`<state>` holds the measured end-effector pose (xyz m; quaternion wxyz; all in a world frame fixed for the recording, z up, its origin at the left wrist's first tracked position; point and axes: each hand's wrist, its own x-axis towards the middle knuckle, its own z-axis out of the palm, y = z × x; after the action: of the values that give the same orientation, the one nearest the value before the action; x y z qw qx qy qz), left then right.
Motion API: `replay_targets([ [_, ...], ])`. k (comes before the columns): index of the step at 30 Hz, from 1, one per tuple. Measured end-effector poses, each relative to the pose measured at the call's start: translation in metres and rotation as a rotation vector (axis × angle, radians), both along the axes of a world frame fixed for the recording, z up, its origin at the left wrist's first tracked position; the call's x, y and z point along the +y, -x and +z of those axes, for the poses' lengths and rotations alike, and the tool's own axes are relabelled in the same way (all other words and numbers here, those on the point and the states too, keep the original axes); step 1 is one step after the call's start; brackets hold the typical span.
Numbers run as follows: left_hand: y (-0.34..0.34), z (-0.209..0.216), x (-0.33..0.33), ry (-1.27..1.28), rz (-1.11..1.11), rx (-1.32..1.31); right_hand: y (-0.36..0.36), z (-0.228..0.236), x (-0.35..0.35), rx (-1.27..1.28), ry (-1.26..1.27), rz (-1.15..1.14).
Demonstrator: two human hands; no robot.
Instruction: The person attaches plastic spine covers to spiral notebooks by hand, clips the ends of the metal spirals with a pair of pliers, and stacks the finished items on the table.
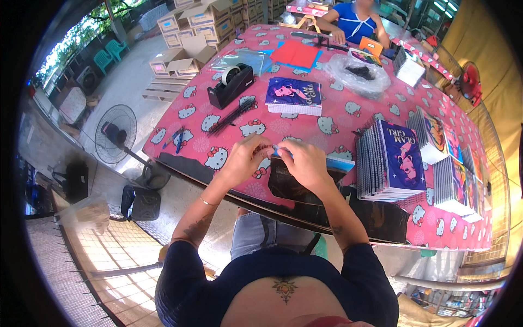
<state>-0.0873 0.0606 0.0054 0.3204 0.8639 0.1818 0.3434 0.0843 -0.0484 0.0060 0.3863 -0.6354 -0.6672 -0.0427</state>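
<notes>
At the near edge of the table, my left hand (248, 156) and my right hand (306, 163) meet with fingertips pinched together. Between and behind the fingers runs a thin blue-and-white notebook (340, 163), seen almost edge-on and partly covered by my right hand. My right fingers close on its left end. What my left fingertips pinch there is too small to make out. To the right of my hands stands a tall stack of spiral notebooks (400, 158) with purple covers. Beyond my hands lies a smaller notebook pile (294, 95) with the same cover.
A black tape dispenser (231, 86), a bundle of dark binding wires (231, 116) and pens (177, 139) lie on the pink cat-patterned table (327, 124). More notebook stacks (452, 182) stand right. Across the table sits a person (357, 24). A fan (116, 133) stands left.
</notes>
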Motion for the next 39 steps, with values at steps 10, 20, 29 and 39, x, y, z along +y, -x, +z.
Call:
replay_targets([
  [10, -0.007, -0.021, -0.007, -0.099, 0.113, -0.103, -0.001, 0.004, -0.001, -0.019, 0.035, 0.022],
  [20, -0.011, -0.025, -0.019, 0.295, 0.174, -0.130, -0.004, 0.010, 0.001, 0.041, 0.162, -0.029],
  [29, -0.009, -0.016, -0.004, 0.287, 0.090, -0.020, -0.007, 0.011, 0.006, 0.039, 0.184, -0.039],
  [39, -0.007, -0.001, -0.004, 0.261, 0.082, 0.035, -0.005, 0.014, 0.004, 0.021, 0.187, -0.039],
])
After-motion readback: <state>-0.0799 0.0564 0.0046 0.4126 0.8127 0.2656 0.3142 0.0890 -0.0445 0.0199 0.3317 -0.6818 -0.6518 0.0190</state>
